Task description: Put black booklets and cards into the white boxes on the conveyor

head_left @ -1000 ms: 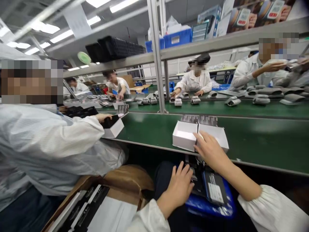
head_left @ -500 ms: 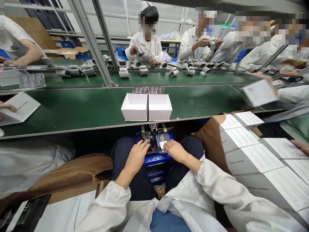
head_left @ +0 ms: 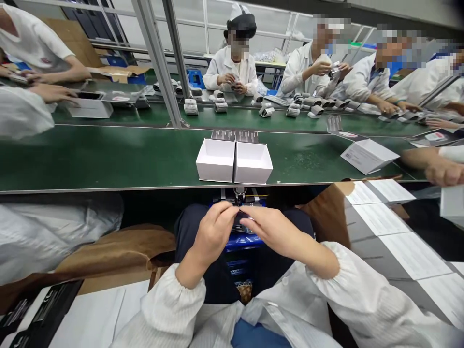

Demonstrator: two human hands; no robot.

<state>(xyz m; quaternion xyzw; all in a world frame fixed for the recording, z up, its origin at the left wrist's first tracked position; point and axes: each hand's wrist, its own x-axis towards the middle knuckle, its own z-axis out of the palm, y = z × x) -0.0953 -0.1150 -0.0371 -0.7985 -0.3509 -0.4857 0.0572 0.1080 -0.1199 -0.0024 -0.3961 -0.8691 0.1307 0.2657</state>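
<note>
My left hand [head_left: 213, 232] and my right hand [head_left: 270, 229] are raised over my lap, fingertips meeting in a pinch on a small dark item I cannot make out. Under them sits a blue bin [head_left: 241, 241] of dark packets between my knees. Just beyond, at the near edge of the green belt [head_left: 108, 159], stand two open white boxes [head_left: 234, 162] side by side, with dark printed flaps at their far side.
A brown carton with stacks of white leaflets [head_left: 384, 217] stands at my right. Another carton [head_left: 108, 261] is at my left. A closed white box [head_left: 368, 155] lies on the belt to the right. Several people work across the far belt, which carries grey devices [head_left: 311, 107]. A metal post [head_left: 159, 63] rises behind.
Both hands have lifted from the blue bin and come together, pinching a small dark item. The view has shifted slightly; a neighbour's white box now rests on the belt at right.
</note>
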